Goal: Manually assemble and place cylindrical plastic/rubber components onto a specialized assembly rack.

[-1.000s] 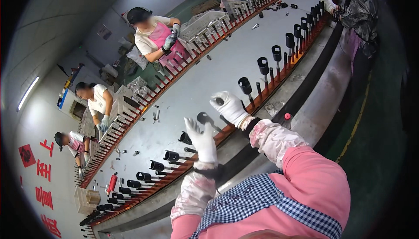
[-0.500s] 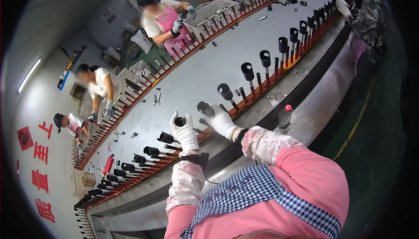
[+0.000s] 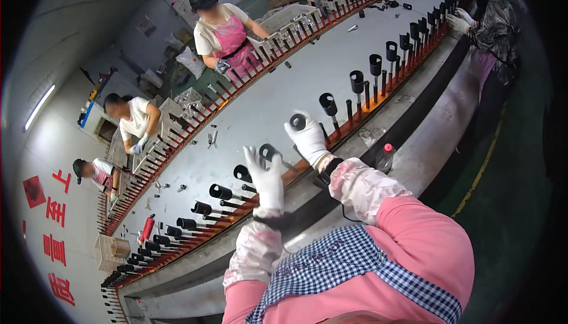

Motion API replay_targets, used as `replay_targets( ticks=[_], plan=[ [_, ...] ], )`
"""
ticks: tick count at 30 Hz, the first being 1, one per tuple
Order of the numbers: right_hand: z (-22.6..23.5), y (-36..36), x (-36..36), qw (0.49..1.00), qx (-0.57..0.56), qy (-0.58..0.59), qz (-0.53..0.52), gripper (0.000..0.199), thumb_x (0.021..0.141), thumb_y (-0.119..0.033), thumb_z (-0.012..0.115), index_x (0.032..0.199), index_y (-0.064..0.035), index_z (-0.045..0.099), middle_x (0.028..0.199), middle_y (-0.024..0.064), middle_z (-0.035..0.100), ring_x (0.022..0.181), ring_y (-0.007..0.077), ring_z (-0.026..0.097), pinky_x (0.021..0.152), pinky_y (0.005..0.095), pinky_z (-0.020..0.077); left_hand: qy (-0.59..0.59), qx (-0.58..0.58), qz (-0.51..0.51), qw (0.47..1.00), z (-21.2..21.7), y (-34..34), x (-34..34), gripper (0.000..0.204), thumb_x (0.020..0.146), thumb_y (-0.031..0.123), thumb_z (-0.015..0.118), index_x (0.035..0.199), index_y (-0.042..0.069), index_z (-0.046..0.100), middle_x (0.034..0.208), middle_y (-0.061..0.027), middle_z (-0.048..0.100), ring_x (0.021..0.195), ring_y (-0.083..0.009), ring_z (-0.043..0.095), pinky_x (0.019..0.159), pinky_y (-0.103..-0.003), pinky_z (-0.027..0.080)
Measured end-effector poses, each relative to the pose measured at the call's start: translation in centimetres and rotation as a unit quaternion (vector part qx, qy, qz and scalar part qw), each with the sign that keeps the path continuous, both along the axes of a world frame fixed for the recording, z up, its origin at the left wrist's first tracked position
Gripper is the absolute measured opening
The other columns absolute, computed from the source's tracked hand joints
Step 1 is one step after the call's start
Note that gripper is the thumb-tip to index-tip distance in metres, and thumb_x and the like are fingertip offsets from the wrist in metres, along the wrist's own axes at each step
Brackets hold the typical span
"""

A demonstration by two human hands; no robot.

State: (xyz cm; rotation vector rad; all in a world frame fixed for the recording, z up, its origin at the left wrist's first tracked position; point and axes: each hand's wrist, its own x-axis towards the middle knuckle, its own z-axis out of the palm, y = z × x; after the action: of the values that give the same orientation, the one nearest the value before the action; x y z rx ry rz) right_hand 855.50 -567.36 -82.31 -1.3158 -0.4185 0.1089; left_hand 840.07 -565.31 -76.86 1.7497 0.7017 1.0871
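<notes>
My left hand (image 3: 264,181), in a white glove, has its fingers stretched and spread beside a black hollow cylinder (image 3: 270,151) that leans on its post. It does not visibly grip it; contact is hard to judge. My right hand (image 3: 309,140), also gloved, is closed around another black cylinder (image 3: 297,122) with its round opening showing. Its post is mostly hidden behind the glove. Left of my left hand, more black cylinders, such as this one (image 3: 220,191), sit on posts in the row. Right of my right hand stands an upright cylinder with a cut-out side (image 3: 328,104).
Posts line an orange-brown track (image 3: 349,124) along the grey tabletop (image 3: 248,108). A red-capped bottle (image 3: 384,158) stands on the near ledge. A red tool (image 3: 146,229) and plastic crate (image 3: 106,252) are at left. Co-workers stand across the table; another person (image 3: 496,34) is at far right.
My right hand has moved up and right to another cylinder. My left hand has left the cylinder it held and shifted right, fingers spreading. The row has drifted slightly left.
</notes>
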Motion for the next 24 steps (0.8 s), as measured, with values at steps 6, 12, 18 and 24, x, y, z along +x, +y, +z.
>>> replay_targets(
  ticks=[6,12,18,24],
  plan=[
    [-8.0,-6.3,-0.5,0.992,-0.092,0.025,0.083,0.037,0.094,-0.027,0.079,0.122,-0.0046,0.071,0.108,0.0139,0.077,0.102,0.0295,0.074,0.092,0.0407,0.0567,-0.024,-0.006,0.099,0.995,-2.9,1.9,3.7,0.071,0.094,0.006,0.08,0.157,0.005,0.049,0.102,-0.0001,0.065,0.085,-0.0103,0.058,0.08,-0.026,0.052],
    [-6.4,-11.1,10.9,0.974,-0.046,-0.101,-0.199,0.058,0.086,-0.022,0.087,0.136,-0.0001,0.065,0.129,0.0202,0.069,0.124,0.0343,0.065,0.109,0.0425,0.0496,0.074,-0.081,0.097,0.989,-10.4,-3.0,-0.1,0.08,0.093,0.0,0.07,0.165,0.002,0.034,0.144,-0.0169,0.057,0.123,-0.0246,0.059,0.107,-0.037,0.048],
    [-2.5,-7.1,17.9,0.995,-0.054,-0.062,-0.049,0.051,0.087,-0.029,0.088,0.13,-0.0107,0.067,0.106,0.0123,0.075,0.093,0.0257,0.072,0.089,0.0357,0.0579,0.069,-0.04,-0.04,0.996,-10.2,-7.7,6.8,0.085,0.097,0.003,0.069,0.167,-0.003,0.022,0.164,-0.0263,0.039,0.151,-0.0351,0.045,0.123,-0.043,0.039],
    [-4.5,-9.8,17.6,0.993,-0.069,-0.021,0.096,0.054,0.088,-0.036,0.087,0.128,-0.0058,0.067,0.109,0.0171,0.077,0.102,0.026,0.075,0.092,0.0371,0.058,0.034,0.018,-0.009,0.999,-4.5,-6.4,18.1,0.086,0.093,0.002,0.073,0.166,-0.003,0.028,0.153,-0.0217,0.049,0.139,-0.0281,0.052,0.118,-0.038,0.041]
  ],
)
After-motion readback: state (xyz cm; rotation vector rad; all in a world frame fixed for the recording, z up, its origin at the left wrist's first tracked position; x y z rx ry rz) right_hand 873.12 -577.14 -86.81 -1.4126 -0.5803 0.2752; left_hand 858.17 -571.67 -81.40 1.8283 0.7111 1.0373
